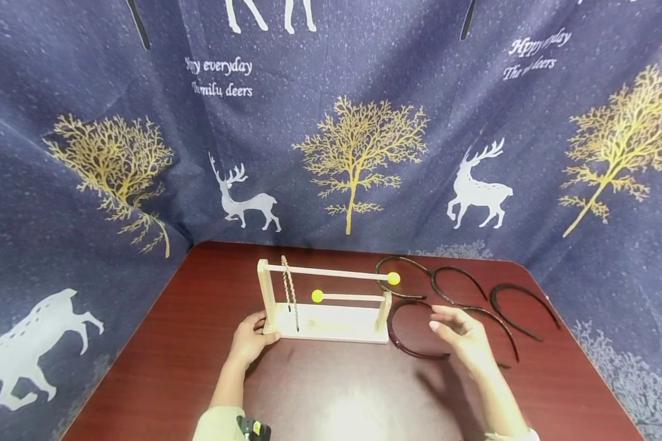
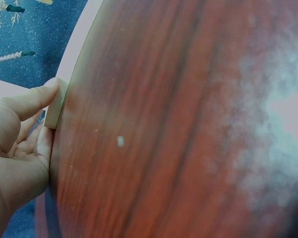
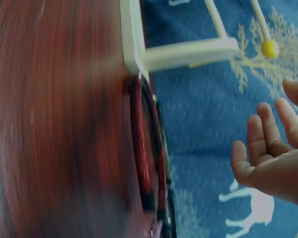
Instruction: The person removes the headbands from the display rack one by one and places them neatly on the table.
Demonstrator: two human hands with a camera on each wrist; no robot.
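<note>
A pale wooden rack (image 1: 336, 334) stands on the table, with two rods tipped by yellow balls. On its longer upper rod (image 1: 336, 273), near the left post, hangs a braided beige headband (image 1: 290, 288). My left hand (image 1: 249, 340) grips the left end of the rack's base; the left wrist view shows thumb and fingers pinching the base corner (image 2: 58, 106). My right hand (image 1: 463, 337) is raised above the table right of the rack, holding nothing, its fingers (image 3: 258, 134) loosely extended. Just beside it lies a dark red headband (image 1: 398, 344), close to the rack's right end.
Several more dark headbands lie on the table's right side, among them a black one (image 1: 496, 300) furthest right. One (image 1: 383, 263) lies behind the rack's right post. A blue cloth (image 1: 331, 184) printed with deer and trees hangs behind the reddish-brown table (image 1: 198, 306).
</note>
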